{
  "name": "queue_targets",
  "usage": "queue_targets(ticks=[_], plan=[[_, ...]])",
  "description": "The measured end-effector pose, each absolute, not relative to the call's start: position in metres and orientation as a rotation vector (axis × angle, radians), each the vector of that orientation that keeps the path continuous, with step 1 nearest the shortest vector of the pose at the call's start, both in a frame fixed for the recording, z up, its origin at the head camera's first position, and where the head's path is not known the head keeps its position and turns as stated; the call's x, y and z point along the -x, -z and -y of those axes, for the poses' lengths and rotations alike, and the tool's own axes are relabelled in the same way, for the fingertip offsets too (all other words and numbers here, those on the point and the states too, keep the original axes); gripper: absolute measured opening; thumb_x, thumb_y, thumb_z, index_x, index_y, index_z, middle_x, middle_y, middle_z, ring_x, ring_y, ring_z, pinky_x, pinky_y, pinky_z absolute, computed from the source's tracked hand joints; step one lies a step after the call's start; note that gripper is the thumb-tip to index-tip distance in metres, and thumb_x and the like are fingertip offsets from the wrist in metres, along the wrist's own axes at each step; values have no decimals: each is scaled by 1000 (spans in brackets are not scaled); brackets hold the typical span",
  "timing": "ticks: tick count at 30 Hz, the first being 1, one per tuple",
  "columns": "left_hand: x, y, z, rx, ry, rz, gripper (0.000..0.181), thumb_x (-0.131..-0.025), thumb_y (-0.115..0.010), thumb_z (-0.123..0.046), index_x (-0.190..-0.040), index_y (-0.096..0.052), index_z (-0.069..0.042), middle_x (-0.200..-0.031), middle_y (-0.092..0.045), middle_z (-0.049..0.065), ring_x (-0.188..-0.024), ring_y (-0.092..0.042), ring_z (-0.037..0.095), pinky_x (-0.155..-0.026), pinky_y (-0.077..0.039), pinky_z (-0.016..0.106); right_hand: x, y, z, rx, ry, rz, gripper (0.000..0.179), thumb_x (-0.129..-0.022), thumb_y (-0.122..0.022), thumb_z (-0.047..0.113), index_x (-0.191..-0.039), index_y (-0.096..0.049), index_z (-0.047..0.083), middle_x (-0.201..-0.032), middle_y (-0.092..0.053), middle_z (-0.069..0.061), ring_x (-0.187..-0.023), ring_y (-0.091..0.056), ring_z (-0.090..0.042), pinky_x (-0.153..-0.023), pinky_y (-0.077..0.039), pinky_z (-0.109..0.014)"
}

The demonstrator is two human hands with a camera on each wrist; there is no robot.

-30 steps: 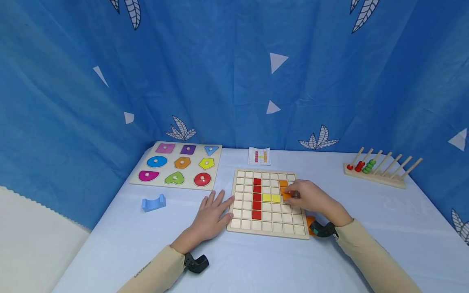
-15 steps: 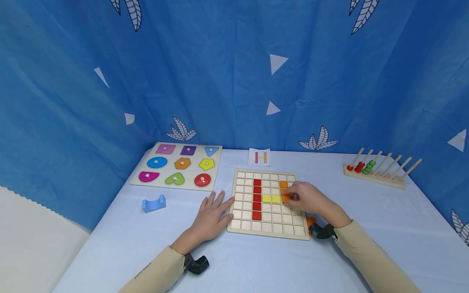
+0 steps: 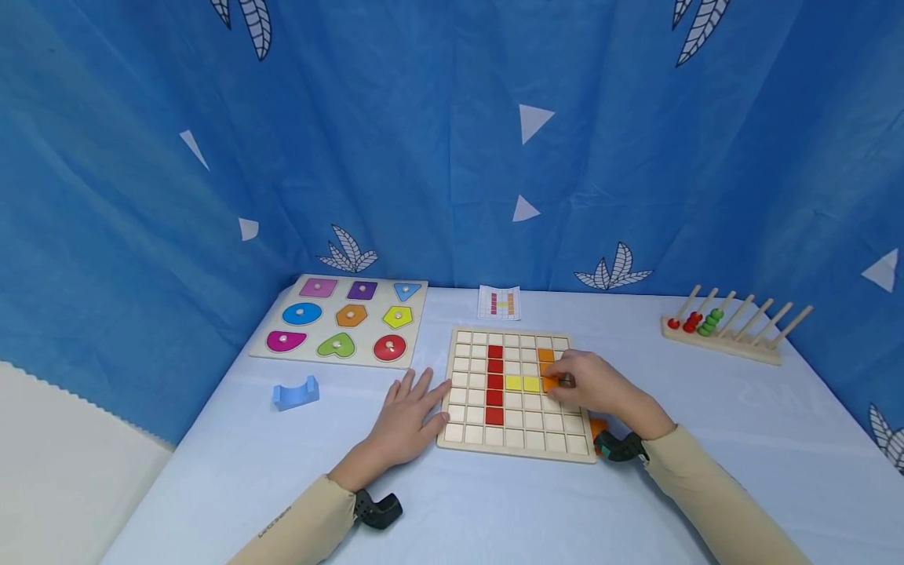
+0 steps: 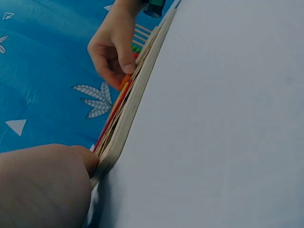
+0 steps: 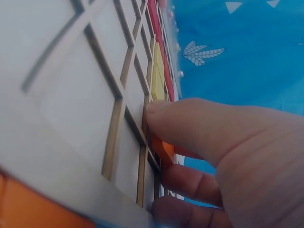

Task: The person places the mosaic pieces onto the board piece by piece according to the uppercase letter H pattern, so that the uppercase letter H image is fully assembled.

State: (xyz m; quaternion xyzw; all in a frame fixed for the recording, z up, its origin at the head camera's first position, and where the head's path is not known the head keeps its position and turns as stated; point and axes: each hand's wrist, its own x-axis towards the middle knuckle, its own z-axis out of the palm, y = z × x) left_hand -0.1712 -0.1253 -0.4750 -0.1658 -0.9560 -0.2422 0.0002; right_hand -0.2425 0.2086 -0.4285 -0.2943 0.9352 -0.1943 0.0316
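A wooden grid board point(image 3: 515, 453) lies on the table with a column of red square tiles point(image 3: 495, 366), two yellow tiles point(image 3: 523, 383) in a row and orange tiles point(image 3: 546, 356) near its right side. My right hand point(image 3: 600, 387) pinches an orange square tile point(image 5: 164, 149) between thumb and fingers, low over the cell just right of the yellow pair and below the seated orange ones. Fingers partly cover that tile. With fingers spread, my left hand point(image 3: 404, 424) rests by the board's left edge, its index finger and thumb at the rim.
More orange pieces point(image 3: 599, 428) lie against the board's right edge, partly under the right wrist. Behind the board is a pattern card point(image 3: 499, 302). A shape puzzle point(image 3: 417, 329) and a blue notched block point(image 3: 297, 394) are to the left; a pegged bead stand point(image 3: 734, 345) is at far right.
The orange tile in my right hand has shifted slightly and now sits nearly level in line with the yellow tiles. My left hand stays put at the board's edge.
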Motion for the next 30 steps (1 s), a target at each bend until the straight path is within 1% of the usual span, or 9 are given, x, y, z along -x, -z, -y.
queue_targets(ticks=[6,15,21,30], plan=[[171,476,127,515,753,3013,55,-100,-57,-35,-152,-50,-18,-164,-35,19,-155,-19,50,-123,-15,68,242,428,-208,906,608,-2887,26,-84,-82,15,-108,-78,6,-85,-64,1,-73,-49,-12,-61,-40,-21],[172,477,127,536,756,2988,55,-99,-58,-33,-151,-52,-16,-163,-37,22,-154,-21,51,-122,-16,69,242,429,-208,907,615,-2893,26,-83,-83,16,-107,-78,6,-86,-65,2,-73,-49,-11,-61,-41,-21],[172,475,127,515,761,3015,55,-100,-57,-36,-153,-49,-19,-165,-34,19,-156,-18,49,-124,-14,68,242,429,-209,893,629,-2886,23,-83,-82,15,-105,-79,6,-85,-65,1,-73,-49,-12,-61,-41,-21],[172,475,126,511,778,3009,55,-100,-57,-36,-152,-50,-19,-165,-35,19,-156,-18,49,-124,-15,67,241,429,-209,895,640,-2876,20,-83,-82,13,-102,-79,6,-85,-65,2,-74,-50,-13,-63,-42,-21]])
